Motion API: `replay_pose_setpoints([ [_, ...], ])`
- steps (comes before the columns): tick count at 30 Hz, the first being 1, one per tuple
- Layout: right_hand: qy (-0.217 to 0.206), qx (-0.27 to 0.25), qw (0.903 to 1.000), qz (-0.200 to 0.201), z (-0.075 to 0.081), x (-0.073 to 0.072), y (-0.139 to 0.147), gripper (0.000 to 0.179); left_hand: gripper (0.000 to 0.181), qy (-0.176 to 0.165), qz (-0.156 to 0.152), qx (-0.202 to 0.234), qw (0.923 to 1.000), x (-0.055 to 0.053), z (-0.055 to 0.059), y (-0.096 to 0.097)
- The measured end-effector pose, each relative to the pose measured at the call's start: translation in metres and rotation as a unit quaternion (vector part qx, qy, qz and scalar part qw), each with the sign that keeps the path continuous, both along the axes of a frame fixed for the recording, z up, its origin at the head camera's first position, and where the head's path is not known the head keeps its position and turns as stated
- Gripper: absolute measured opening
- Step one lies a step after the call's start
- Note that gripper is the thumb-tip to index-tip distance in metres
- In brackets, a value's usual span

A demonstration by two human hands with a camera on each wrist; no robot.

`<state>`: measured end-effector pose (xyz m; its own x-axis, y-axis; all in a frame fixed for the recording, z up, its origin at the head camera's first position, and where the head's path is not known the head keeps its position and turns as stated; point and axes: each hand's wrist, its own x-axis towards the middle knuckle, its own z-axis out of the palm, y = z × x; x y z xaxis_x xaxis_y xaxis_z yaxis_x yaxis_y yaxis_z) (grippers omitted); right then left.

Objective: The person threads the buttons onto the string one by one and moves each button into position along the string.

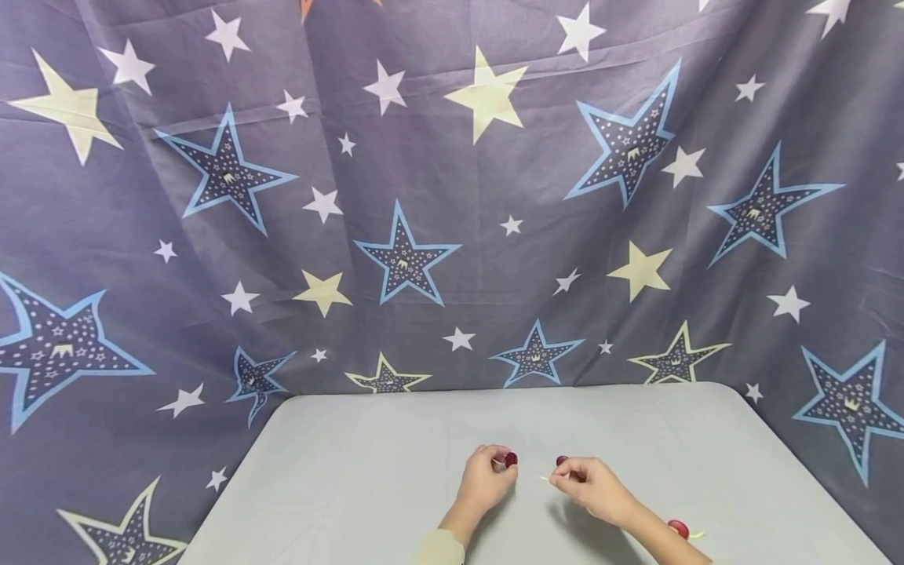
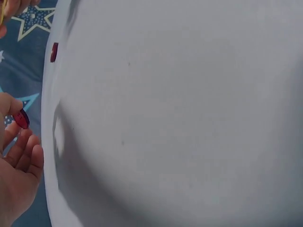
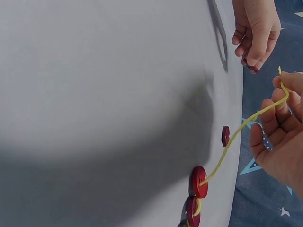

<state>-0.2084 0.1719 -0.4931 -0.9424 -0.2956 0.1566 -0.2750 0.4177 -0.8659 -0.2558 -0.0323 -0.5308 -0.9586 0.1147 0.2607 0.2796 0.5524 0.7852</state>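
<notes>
My left hand [image 1: 484,480] pinches a dark red button [image 1: 511,460] between thumb and fingers, above the table. Opposite it, my right hand [image 1: 595,490] pinches a yellow cord [image 3: 258,114] near its end, and a short tip sticks out past the fingertips toward the left hand. In the right wrist view the cord runs down to a bright red button [image 3: 200,181] and passes through it. Below that, another threaded button [image 3: 193,211] leans close, with part of a further one at the frame's bottom edge. A loose dark red button [image 3: 225,136] lies beside the cord.
The table [image 1: 353,471] has a pale grey cover with rounded far corners. Behind it hangs a dark curtain [image 1: 438,180] printed with stars. The strung buttons lie near the right forearm, which partly overlaps them in the head view.
</notes>
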Motion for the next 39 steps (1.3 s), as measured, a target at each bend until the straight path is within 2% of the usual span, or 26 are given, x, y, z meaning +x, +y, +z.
replay_pose_setpoints([
  [7,0.001,-0.005,0.9999,0.012,0.029,0.015,-0.007,0.011,0.022,-0.027,-0.031,0.091,0.995,0.001,-0.002,-0.007],
  [13,0.01,-0.007,0.9998,0.015,0.031,0.016,-0.01,0.01,0.024,-0.056,-0.043,0.138,0.9879,0.003,-0.004,-0.011],
  [16,0.016,-0.006,0.9998,0.014,0.03,0.015,-0.011,0.009,0.023,-0.065,-0.046,0.147,0.9859,0.005,-0.001,-0.011],
  [18,0.02,-0.004,0.9997,0.013,0.03,0.015,-0.012,0.009,0.023,-0.07,-0.047,0.153,0.9846,0.007,0.002,-0.011],
  [25,0.021,0.003,0.9998,0.007,0.033,0.015,-0.013,0.009,0.027,-0.075,-0.061,0.173,0.9802,0.028,0.031,-0.013],
  [28,0.024,0.005,0.9997,0.006,0.033,0.015,-0.014,0.009,0.026,-0.074,-0.074,0.171,0.9798,0.033,0.035,-0.013],
  [33,0.024,0.006,0.9997,0.008,0.033,0.014,-0.015,0.009,0.028,-0.078,-0.108,0.173,0.9759,0.033,0.029,-0.012],
  [39,0.008,0.004,0.9999,0.01,0.036,0.015,-0.016,0.011,0.029,-0.094,-0.121,0.17,0.9736,0.024,0.005,-0.007],
])
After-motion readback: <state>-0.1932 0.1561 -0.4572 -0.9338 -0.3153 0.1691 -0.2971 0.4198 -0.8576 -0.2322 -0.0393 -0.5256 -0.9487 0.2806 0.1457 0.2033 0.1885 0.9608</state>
